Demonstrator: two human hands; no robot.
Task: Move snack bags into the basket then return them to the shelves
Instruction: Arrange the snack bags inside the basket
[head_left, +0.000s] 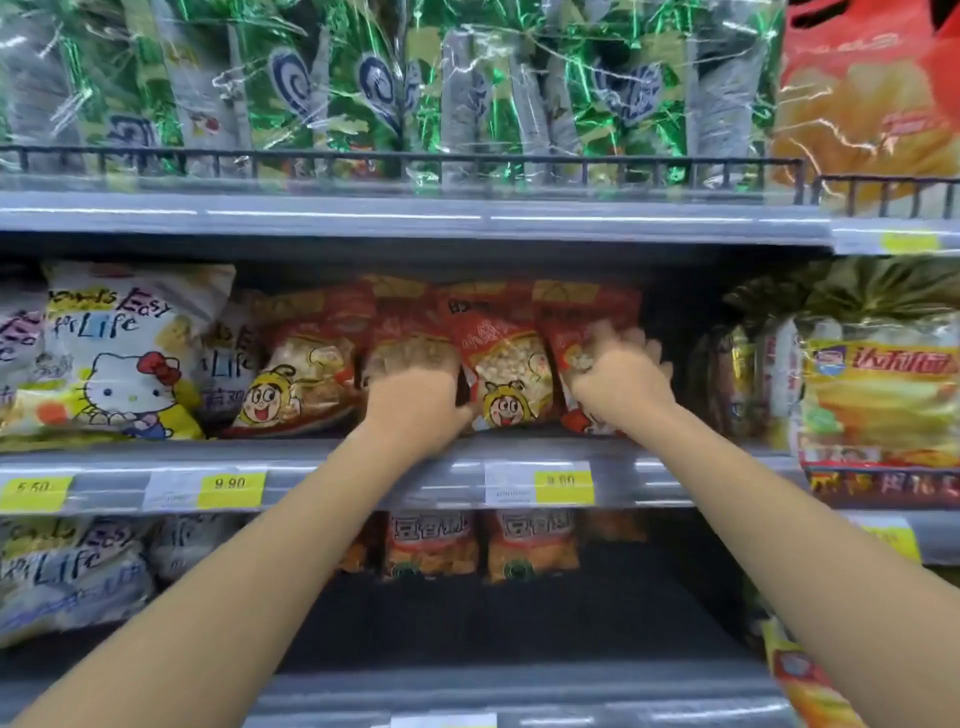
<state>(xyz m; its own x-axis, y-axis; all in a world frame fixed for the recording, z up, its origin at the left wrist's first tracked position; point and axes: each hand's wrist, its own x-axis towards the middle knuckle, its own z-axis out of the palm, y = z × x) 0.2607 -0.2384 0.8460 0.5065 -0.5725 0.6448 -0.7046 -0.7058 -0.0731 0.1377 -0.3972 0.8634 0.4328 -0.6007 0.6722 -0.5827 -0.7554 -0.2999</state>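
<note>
Fingers (410, 359) of the left hand (415, 402): curled over the front of the second red bag (400, 317), holding it; motion blur hides the single fingers.
Fingers (638, 340) of the right hand (621, 383): slightly spread and wrapped round the right side of the fourth red bag (576, 312), gripping it; also blurred.
Red snack bags: four stand in a row on the middle shelf (363, 467), roughly upright and pressed side by side.
First red bag (306, 358): at the left end of the row, leaning left, not touched by either hand.
Third red bag (498, 358): between the two hands, with a cartoon face low on its front; the left hand's edge meets its lower left corner.
Arms: both bare forearms reach up from the bottom corners to the middle shelf.
White cartoon-cat bags (119, 353): left of the red row on the same shelf.
Yellow bag (878, 395): at the right end of that shelf, apart from the red row.
Price tags (231, 486): yellow labels on the shelf's front strip, below the bags.
Green and silver bags (363, 88): fill the top shelf behind a black rail (415, 156).
Orange bags (431, 540): on the shelf below, under the red row.
</note>
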